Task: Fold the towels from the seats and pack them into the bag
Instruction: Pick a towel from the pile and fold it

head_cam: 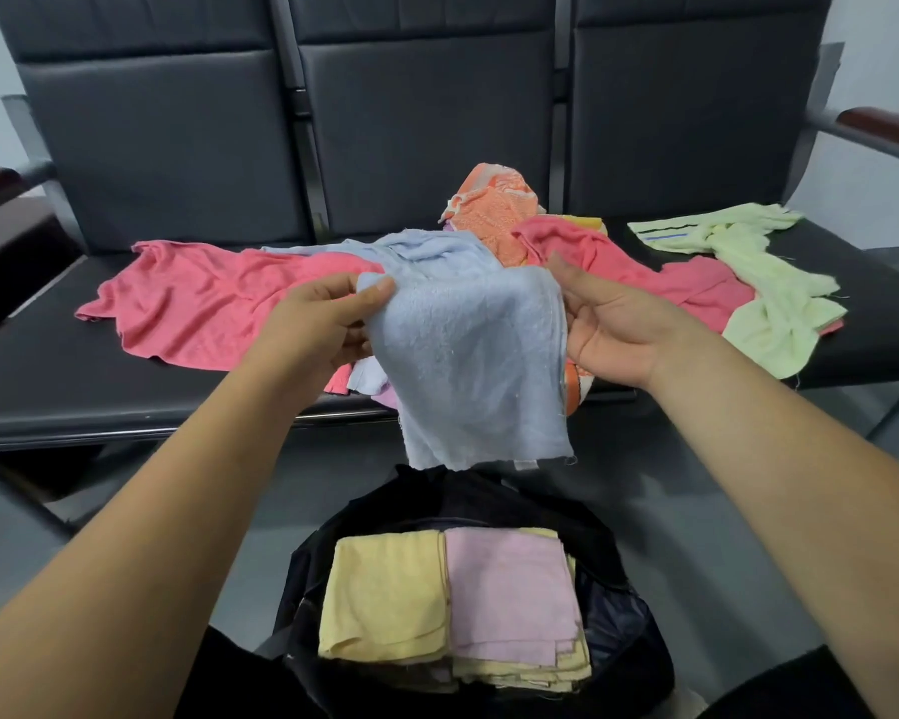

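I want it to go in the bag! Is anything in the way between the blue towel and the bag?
No, nothing visible. The blue towel, held by the left hand and right hand, hangs over the open bag, only air between.

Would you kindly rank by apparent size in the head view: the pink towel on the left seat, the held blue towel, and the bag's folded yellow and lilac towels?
1. pink towel
2. blue towel, though nearer the camera, so unsure
3. yellow towel and lilac towel: alike, folded, not ranked
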Available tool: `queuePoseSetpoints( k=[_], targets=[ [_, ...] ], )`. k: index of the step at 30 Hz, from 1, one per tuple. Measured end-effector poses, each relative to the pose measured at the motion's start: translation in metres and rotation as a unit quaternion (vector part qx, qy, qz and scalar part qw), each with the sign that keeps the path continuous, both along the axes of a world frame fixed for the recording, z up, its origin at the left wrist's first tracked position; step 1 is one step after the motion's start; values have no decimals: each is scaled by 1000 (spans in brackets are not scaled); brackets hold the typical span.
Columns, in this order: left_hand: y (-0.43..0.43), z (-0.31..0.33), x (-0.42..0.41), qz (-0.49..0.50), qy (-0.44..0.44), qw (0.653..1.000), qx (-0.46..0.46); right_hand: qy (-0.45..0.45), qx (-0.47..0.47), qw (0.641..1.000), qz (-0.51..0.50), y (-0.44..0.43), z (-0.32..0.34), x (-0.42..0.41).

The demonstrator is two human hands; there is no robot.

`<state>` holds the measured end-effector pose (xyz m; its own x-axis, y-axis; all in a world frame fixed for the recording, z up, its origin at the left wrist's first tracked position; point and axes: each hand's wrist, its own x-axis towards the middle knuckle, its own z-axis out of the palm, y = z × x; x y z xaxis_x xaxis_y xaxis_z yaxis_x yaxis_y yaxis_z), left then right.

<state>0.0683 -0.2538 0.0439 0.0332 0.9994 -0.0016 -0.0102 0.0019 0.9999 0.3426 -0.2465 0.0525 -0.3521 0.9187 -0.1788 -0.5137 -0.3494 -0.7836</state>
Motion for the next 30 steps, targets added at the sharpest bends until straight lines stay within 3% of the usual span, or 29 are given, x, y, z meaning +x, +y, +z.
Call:
queuePoseSetpoints(
  k=[5, 12, 16, 22, 25, 27, 30],
  targets=[
    [-1, 1, -1, -27, -30, 999, 14, -111, 41, 993, -26, 4, 0, 3],
    [-4, 2, -1, 47, 84, 987, 129, -268, 143, 940, -155, 7, -6, 3],
    [-2, 3, -1, 71, 55, 986, 140, -276, 170, 929, -176, 4, -3, 1],
    [-10, 9, 4, 33, -62, 989, 133, -230, 212, 934, -169, -5, 6, -5],
    [-11, 14, 5, 40, -90, 987, 124, -252, 279, 923, -84, -10, 10, -6],
    [-10, 16, 1, 28, -55, 990, 127, -264, 298, 917, -17, -10, 8, -8],
    [-11, 14, -3, -73, 51, 990, 109, -321, 285, 903, -11, -2, -1, -9]
  ],
)
